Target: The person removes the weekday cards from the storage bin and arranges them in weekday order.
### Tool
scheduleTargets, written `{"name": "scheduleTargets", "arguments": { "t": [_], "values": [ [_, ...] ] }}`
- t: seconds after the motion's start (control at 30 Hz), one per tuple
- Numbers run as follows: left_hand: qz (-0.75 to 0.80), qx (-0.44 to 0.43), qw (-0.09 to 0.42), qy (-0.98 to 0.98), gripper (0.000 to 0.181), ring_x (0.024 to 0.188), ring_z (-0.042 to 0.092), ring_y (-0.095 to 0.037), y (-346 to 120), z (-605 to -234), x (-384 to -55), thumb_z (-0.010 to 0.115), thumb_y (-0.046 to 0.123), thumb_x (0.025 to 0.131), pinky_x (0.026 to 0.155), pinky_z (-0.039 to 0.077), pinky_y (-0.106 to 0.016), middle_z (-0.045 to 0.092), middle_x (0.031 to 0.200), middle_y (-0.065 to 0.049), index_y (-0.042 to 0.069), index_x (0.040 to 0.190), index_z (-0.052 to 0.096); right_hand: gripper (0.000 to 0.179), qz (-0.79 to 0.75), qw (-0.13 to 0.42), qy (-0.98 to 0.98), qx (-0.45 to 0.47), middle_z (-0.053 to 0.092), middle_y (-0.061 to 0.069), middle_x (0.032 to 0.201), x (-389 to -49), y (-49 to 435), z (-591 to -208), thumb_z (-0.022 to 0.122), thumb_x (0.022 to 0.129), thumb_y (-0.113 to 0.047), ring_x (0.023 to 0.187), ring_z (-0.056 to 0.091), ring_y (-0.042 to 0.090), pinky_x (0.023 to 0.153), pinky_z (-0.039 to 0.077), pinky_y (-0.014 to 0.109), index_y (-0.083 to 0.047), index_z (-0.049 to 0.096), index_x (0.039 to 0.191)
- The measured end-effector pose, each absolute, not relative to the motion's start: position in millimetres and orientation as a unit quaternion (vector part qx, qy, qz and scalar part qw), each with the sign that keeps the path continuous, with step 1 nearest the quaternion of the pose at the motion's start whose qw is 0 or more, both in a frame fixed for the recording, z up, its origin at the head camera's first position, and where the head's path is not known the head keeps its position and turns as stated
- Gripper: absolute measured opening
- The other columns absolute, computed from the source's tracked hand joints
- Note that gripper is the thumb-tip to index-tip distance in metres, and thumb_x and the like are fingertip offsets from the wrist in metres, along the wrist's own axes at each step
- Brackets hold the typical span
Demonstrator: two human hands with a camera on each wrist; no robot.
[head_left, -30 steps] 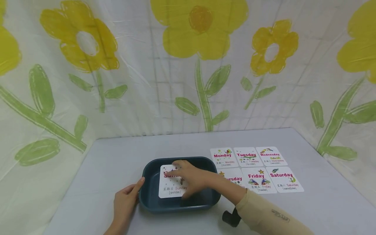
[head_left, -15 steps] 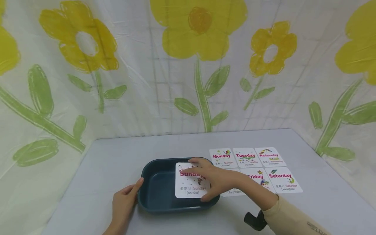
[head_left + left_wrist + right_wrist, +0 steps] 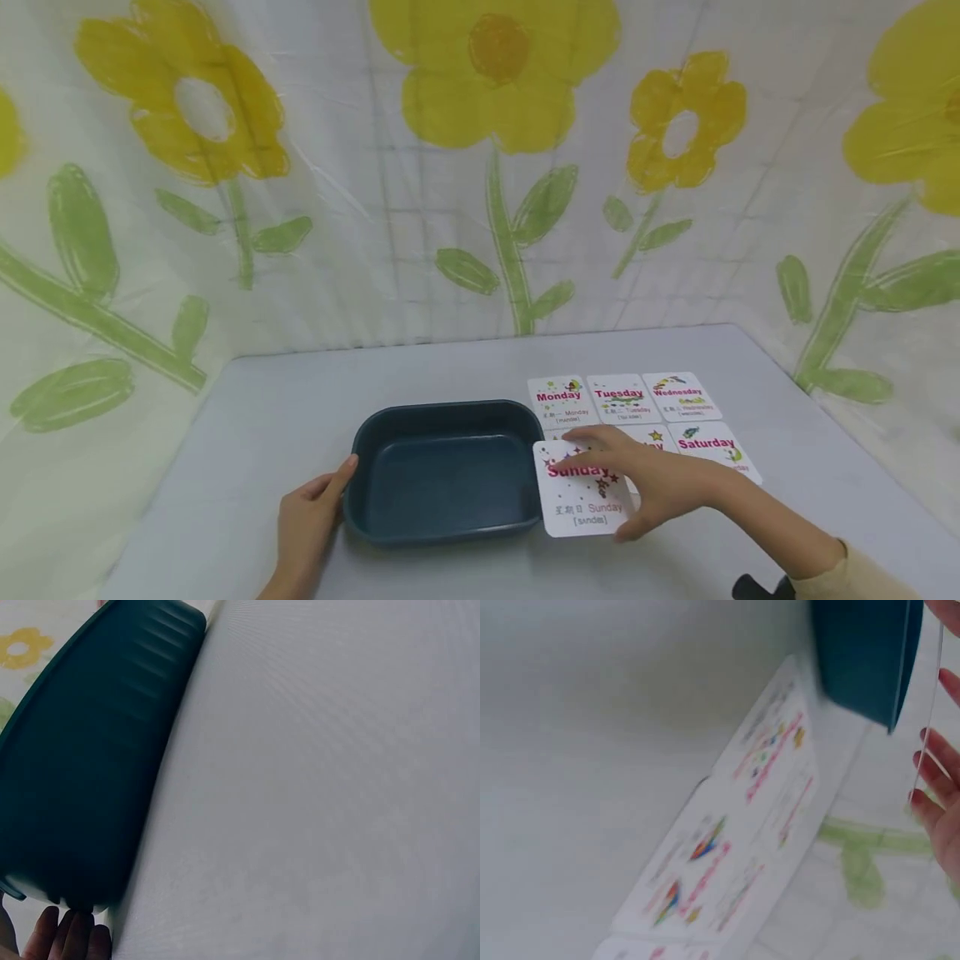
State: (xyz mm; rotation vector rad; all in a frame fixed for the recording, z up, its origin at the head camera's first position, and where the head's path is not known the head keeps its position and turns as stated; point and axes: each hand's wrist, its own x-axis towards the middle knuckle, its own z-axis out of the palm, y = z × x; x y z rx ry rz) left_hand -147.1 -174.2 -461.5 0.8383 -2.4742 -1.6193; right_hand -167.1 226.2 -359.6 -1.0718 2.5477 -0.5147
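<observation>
My right hand (image 3: pixel 654 477) pinches a white Sunday flashcard (image 3: pixel 583 502) by its edges, thumb below and fingers across the top. The card hangs just past the right end of a dark teal plastic basin (image 3: pixel 442 487), in front of the flashcards on the table. From the right wrist view, the held card is edge-on beside the fingertips (image 3: pixel 922 761). At the basin's left end, my left hand (image 3: pixel 307 521) grips the rim, thumb on top. Its fingers (image 3: pixel 77 937) touch the end wall in the left wrist view. Nothing lies inside the basin.
Two rows of flashcards lie right of the basin, with a Monday card (image 3: pixel 561 402), Tuesday card (image 3: pixel 622 400), Wednesday card (image 3: pixel 684 397) and Saturday card (image 3: pixel 708 446) showing; my right hand covers others. A flower-printed curtain (image 3: pixel 337 275) hangs behind the white table (image 3: pixel 300 392).
My right hand has carried the Sunday card rightward, from over the basin to beyond its right end. My left hand stays on the basin rim.
</observation>
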Motion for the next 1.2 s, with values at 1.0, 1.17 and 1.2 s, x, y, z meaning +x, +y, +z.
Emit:
{"name": "scheduleTargets", "arguments": {
  "t": [1.0, 1.17, 1.2],
  "values": [
    [-0.52, 0.268, 0.043, -0.81, 0.083, 0.078, 0.062, -0.013, -176.5, -464.1, -148.5, 0.057, 0.072, 0.071, 0.058, 0.044, -0.018, 0.068, 0.1, -0.017, -0.003, 0.105, 0.066, 0.07, -0.154, 0.234, 0.881, -0.381, 0.034, -0.004, 0.143, -152.9, 253.1, -406.2, 0.076, 0.068, -0.047, 0.126, 0.033, 0.027, 0.092, 0.042, 0.052, -0.042, 0.047, 0.131],
    [-0.525, 0.263, 0.043, -0.808, 0.083, 0.082, 0.065, -0.018, -175.2, -462.8, -147.2, 0.057, 0.071, 0.072, 0.065, 0.051, -0.026, 0.068, 0.102, -0.019, -0.004, 0.106, 0.066, 0.07, -0.156, 0.238, 0.881, -0.378, 0.034, -0.004, 0.143, -152.6, 254.6, -407.1, 0.076, 0.067, -0.047, 0.126, 0.033, 0.028, 0.092, 0.043, 0.051, -0.042, 0.047, 0.13],
    [-0.526, 0.263, 0.043, -0.807, 0.083, 0.083, 0.066, -0.019, -175.0, -462.7, -147.0, 0.057, 0.071, 0.071, 0.066, 0.052, -0.028, 0.067, 0.102, -0.019, -0.004, 0.106, 0.066, 0.07, -0.158, 0.238, 0.881, -0.378, 0.034, -0.004, 0.143, -152.3, 255.0, -407.6, 0.076, 0.067, -0.047, 0.125, 0.034, 0.027, 0.092, 0.043, 0.05, -0.041, 0.047, 0.13]
  ]
}}
